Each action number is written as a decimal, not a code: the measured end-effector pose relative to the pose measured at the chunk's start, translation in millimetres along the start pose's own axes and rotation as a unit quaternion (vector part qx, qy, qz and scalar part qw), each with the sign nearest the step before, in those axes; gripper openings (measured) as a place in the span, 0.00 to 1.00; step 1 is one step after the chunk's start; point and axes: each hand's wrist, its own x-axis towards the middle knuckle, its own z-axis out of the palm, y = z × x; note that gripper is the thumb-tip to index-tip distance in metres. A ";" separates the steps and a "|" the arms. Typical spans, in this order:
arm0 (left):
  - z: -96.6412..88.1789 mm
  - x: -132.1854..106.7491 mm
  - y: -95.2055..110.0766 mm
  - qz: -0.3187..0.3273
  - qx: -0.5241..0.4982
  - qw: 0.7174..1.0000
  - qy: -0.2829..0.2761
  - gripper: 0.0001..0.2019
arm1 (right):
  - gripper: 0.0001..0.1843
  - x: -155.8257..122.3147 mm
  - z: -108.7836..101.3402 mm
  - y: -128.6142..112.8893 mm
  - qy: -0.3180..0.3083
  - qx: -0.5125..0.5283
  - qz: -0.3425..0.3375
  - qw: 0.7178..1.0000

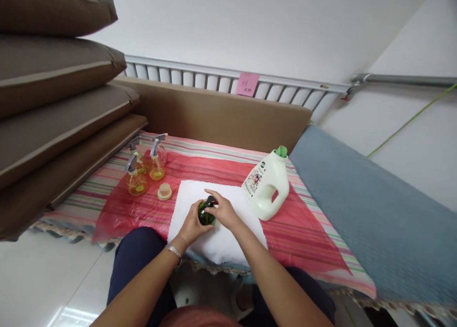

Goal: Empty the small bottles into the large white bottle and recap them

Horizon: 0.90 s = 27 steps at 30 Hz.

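**Dark green bottle (pixel 206 216) in hand above a white cloth (pixel 216 250)**

The left hand (pixel 194 224) is curled round the near side of the bottle, gripping it. The right hand (pixel 224 212) arches over the bottle's top, fingers parted, touching it; whether those fingers also grip cannot be told. The cloth lies on red plastic sheeting (pixel 300 236) over a striped cover (pixel 85 201). To the right, a white jug (pixel 262 201) stands at the cloth's edge. To the left sit a pale cap (pixel 164 191) and several spray bottles (pixel 136 184).
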 end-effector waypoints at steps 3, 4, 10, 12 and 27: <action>1.6 -0.6 -1.1 0.006 -0.005 1.000 0.010 0.42 | 0.31 -1.4 -0.1 0.6 0.021 -0.002 -0.004 1.000; 2.3 -0.6 -1.9 0.008 -0.007 1.000 0.012 0.42 | 0.31 -2.7 2.4 0.4 0.040 -0.008 0.000 0.999; 4.6 0.4 -6.9 -0.019 -0.037 0.999 0.021 0.41 | 0.25 -1.9 11.2 0.4 0.071 0.004 -0.012 0.997; 4.1 0.2 -6.2 -0.024 -0.042 0.999 0.022 0.42 | 0.30 2.5 5.5 1.3 0.042 0.024 -0.021 0.999; 6.3 -1.2 -0.9 -0.028 -0.036 0.998 0.040 0.39 | 0.27 -5.3 18.3 4.3 0.098 0.030 0.015 0.995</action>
